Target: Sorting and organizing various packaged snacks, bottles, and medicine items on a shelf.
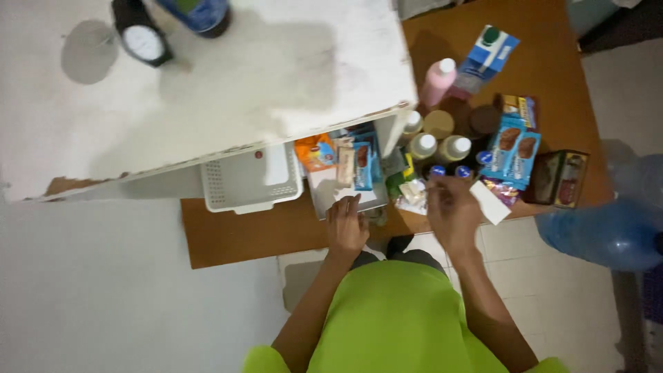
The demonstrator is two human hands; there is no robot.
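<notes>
On the brown worktop (pixel 228 235), under the white shelf (pixel 207 83), the left hand (pixel 346 224) rested on the front rim of a grey tray (pixel 324 200) of snack packets, fingers spread flat. The right hand (pixel 452 211) pinched a white card (pixel 489 202) at its near end; the card's long axis ran diagonally, its free end pointing down and to the right, beside the blue biscuit packs (pixel 514 153). Bottles (pixel 438 145) stood just behind.
</notes>
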